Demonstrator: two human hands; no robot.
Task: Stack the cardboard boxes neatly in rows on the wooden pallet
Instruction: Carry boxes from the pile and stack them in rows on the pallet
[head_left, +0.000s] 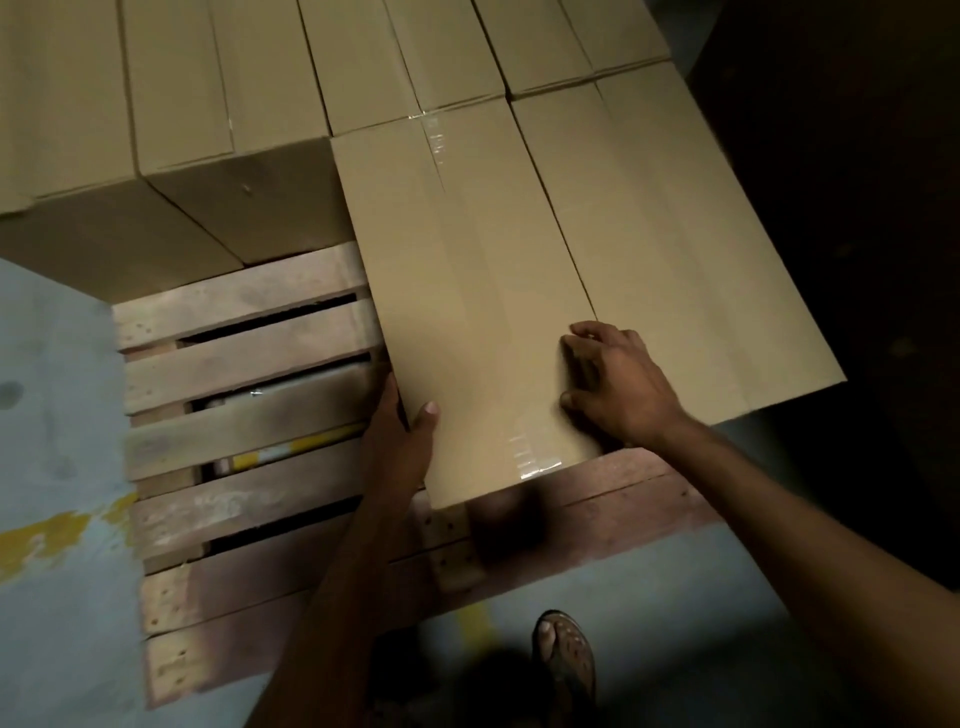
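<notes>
- Cardboard box (483, 291) lies flat on the wooden pallet (244, 364), taped flaps up. It sits at the pallet's near edge, in the front row.
- Its long axis runs from the person away toward the back row of boxes (260, 67), leaning slightly left in the view. One short end faces the person and the far short end butts against the back row.
- A strip of clear tape (530, 457) runs down the middle of the top, along the long axis, and folds over the near end.
- The right long side is tight against the neighbouring box (675, 249), which lies parallel. The two near ends are roughly in line.
- To the left of the box the pallet slats are bare, and the back row's end faces stand behind that gap.
- Left hand (400, 441) grips the near left corner. The thumb (428, 415) lies flat on top and the fingers go down the left side face, mostly hidden.
- Right hand (618, 384) is on the top near the right corner, palm down. Its fingers are bent and hooked, with the tips at the seam between the two boxes. How deep they reach into the seam can't be told.
- Both forearms reach in from the bottom of the view.
- The blue-grey floor (52, 415) carries a patch of yellow paint (62, 530). A sandalled foot (566, 654) stands just short of the pallet.
</notes>
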